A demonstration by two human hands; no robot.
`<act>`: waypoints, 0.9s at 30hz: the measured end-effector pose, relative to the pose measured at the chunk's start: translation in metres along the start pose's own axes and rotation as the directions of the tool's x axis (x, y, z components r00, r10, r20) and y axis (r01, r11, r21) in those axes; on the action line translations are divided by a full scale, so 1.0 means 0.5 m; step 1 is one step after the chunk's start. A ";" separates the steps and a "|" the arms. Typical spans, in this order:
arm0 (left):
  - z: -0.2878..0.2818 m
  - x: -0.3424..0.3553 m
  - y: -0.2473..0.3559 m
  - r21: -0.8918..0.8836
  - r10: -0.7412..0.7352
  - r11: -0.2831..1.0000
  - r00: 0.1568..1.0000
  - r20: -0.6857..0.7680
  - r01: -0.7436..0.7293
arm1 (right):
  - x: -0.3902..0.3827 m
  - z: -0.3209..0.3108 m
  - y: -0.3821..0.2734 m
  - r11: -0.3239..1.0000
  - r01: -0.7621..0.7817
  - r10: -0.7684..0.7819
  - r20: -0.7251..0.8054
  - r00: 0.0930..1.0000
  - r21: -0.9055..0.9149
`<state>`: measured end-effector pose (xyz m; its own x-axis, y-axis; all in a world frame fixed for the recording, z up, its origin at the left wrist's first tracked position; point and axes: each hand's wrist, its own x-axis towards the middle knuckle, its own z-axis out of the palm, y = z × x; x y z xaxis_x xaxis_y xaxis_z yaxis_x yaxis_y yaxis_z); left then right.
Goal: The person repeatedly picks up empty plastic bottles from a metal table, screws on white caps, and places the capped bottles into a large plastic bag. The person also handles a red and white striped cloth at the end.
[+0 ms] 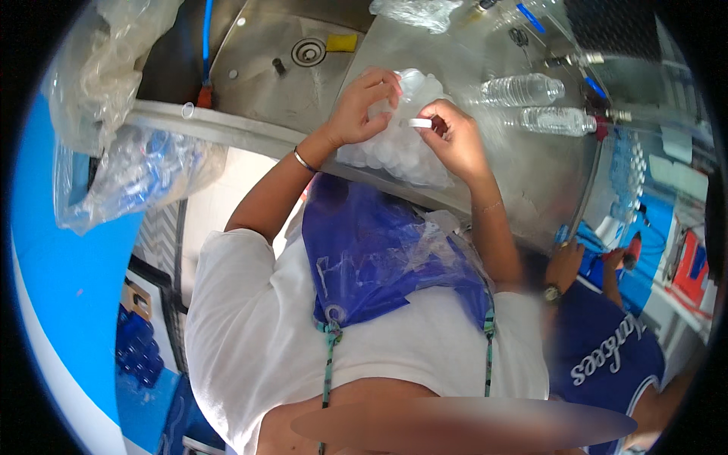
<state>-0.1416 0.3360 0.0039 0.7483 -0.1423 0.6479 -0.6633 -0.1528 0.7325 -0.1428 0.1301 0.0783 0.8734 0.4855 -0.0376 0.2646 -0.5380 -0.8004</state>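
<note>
My left hand point(362, 106) grips the top of a clear plastic bag of white caps point(398, 155) that rests on the steel counter point(531, 174). My right hand point(455, 136) pinches a single white cap point(419, 123) just above the bag. Both hands meet over the bag near the counter's front edge. A blue plastic apron point(371, 250) hangs on my chest below them.
Two clear water bottles point(523, 89) point(557, 120) lie on the counter to the right. A steel sink with a drain point(309, 51) and a yellow sponge point(341, 42) sits at the back. Plastic bags point(129, 174) hang at left. Another person in a blue shirt point(607, 349) works at right.
</note>
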 end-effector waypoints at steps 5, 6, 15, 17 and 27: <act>-0.027 -0.019 0.026 0.085 -0.094 0.991 0.992 -0.089 0.102 | 0.028 0.012 -0.003 0.999 0.035 -0.036 -0.033 0.999 -0.032; -0.034 -0.019 0.023 0.090 -0.105 0.990 0.991 -0.081 0.112 | 0.033 0.019 -0.007 0.996 0.058 -0.061 -0.042 0.997 -0.062; -0.114 -0.017 -0.020 -0.063 -0.242 0.966 0.962 0.130 0.251 | 0.057 0.033 -0.059 0.957 -0.097 0.051 -0.170 0.984 -0.274; -0.142 -0.019 -0.027 -0.054 -0.244 0.965 0.953 0.181 0.258 | 0.062 0.030 -0.071 0.928 -0.174 0.117 -0.187 0.975 -0.328; -0.194 -0.017 -0.052 -0.072 -0.294 0.939 0.893 0.340 0.337 | 0.055 0.029 -0.084 0.877 -0.290 0.097 -0.449 0.888 -0.383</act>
<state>-0.1299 0.4360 -0.0004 0.8617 -0.4150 0.2920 -0.3703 -0.1208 0.9210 -0.1360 0.1760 0.1020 0.9851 0.0692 0.1577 0.1355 -0.8765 -0.4619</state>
